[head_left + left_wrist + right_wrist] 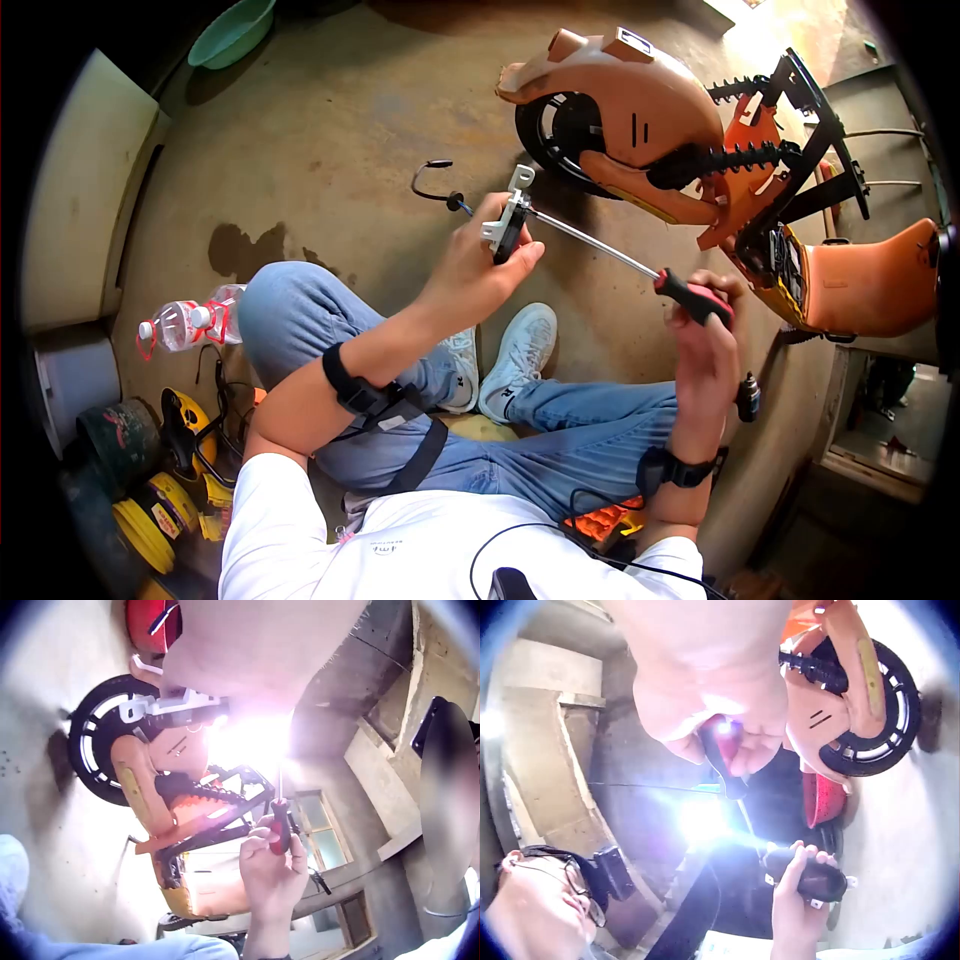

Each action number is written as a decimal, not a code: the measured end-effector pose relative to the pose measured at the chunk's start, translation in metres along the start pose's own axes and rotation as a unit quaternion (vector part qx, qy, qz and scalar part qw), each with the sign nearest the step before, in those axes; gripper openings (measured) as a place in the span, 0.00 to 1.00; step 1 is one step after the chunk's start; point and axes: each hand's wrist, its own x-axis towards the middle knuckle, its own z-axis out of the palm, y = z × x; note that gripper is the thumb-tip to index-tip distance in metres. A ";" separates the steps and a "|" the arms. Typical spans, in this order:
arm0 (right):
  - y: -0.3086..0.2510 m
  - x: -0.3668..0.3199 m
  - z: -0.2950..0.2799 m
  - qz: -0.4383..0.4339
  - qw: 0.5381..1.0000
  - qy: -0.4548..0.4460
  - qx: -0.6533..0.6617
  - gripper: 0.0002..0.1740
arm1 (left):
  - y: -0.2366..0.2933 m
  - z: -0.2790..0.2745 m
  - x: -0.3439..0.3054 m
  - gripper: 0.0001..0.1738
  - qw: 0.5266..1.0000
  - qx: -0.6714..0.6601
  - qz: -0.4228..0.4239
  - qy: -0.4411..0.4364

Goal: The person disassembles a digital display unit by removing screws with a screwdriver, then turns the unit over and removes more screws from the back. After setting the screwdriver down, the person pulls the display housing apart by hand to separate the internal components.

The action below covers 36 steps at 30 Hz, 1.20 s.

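In the head view my left hand (470, 262) grips a small black part with pale mounting tabs (512, 225), a thin cable (432, 192) trailing from it. The part's rounded black body (821, 881) shows between the fingers in the right wrist view. My right hand (708, 345) holds a screwdriver by its red and black handle (692, 298). Its long metal shaft (600, 247) reaches across to the part, with the tip right at the part's side. Bright glare in both wrist views hides where the tip meets it.
An orange scooter body with a black wheel (640, 130) lies on the floor ahead and right. Plastic bottles (178, 326) are beside the left knee. Yellow tools (187, 430) lie at lower left. A green basin (232, 35) sits far back; a white cabinet (90, 190) stands left.
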 end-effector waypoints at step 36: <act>0.088 0.022 -0.057 0.125 0.990 -0.033 -0.057 0.18 | -0.069 -0.005 0.007 0.21 0.985 0.117 -0.130 0.003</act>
